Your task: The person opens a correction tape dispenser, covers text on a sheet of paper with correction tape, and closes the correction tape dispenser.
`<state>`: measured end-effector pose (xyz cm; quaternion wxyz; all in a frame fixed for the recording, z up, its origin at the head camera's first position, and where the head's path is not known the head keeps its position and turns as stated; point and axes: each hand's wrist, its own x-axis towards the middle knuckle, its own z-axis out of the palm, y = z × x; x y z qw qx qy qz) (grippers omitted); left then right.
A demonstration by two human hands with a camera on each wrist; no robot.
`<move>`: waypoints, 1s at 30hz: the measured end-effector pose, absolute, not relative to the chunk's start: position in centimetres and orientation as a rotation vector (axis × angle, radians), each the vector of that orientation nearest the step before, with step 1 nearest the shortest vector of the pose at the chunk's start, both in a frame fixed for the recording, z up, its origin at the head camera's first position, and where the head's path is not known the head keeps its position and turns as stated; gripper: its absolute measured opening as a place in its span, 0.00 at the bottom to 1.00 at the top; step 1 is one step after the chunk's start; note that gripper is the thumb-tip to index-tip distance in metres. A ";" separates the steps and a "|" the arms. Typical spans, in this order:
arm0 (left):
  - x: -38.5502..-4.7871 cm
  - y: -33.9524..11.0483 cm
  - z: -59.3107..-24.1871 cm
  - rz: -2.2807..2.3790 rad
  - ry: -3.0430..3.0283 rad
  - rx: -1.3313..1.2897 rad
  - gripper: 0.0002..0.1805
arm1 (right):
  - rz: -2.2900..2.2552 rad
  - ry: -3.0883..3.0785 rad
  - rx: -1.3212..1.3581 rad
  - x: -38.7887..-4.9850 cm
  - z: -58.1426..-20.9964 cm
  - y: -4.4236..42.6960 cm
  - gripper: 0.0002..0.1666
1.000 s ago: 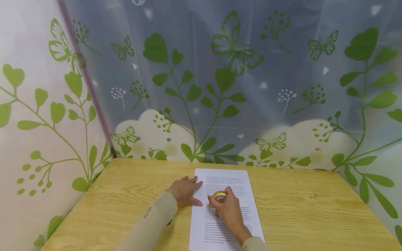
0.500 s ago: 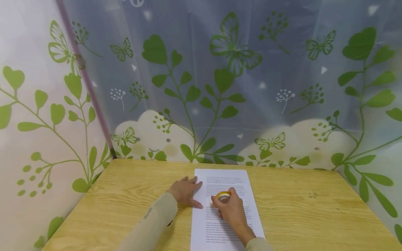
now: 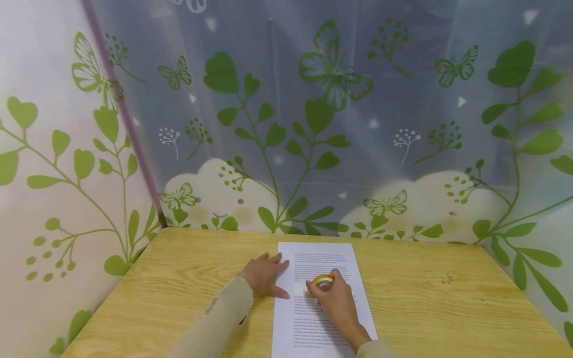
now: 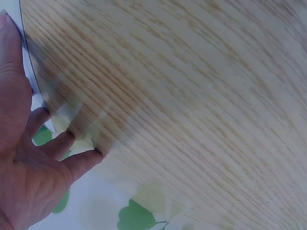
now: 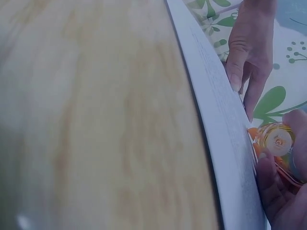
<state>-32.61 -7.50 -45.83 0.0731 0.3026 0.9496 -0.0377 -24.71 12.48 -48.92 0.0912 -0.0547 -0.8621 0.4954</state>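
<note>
Head view has a printed sheet of paper [image 3: 284,328] at the lower centre of the frame, its long axis running from the bottom edge up toward the far edge of the wooden surface [image 3: 429,303]. On it, just right of the paper's middle, sits a round yellow-rimmed dispenser [image 3: 323,280], pinched between the thumb and fingers of the right hand [image 3: 337,302]. The relation that seems to count is between its tip and the lines of print: the tip points to the lower left of the frame, beside a pale gap between blocks of text, and the lines run left to right across the sheet's long axis. The right hand is the nearer one, being on the dispenser itself; the left hand [image 3: 263,276] lies farther left, fingers spread apart, thumb and forefinger resting on the paper's left margin.

Right wrist view adds what the head view blurs: the dispenser's clear round face with a spiral mark, orange at its tip, at the right of the frame. The tip appears to meet the paper, though pressure cannot be told. Left wrist view shows no dispenser, but gives the left hand's separated fingers near the paper's edge at the left.
</note>
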 end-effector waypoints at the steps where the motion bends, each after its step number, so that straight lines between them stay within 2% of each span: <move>1: -32.6 -7.5 -45.8 -0.109 2.852 0.908 0.51 | 1.467 -2.564 -0.163 -24.7 -48.9 12.5 0.26; 17: -32.5 -7.6 -46.1 -0.033 2.842 0.864 0.57 | 1.391 -2.577 -0.179 -24.8 -48.9 13.3 0.26; 30: -32.1 -7.6 -46.1 -0.027 2.848 0.829 0.56 | 1.346 -2.599 -0.163 -24.9 -49.0 13.7 0.26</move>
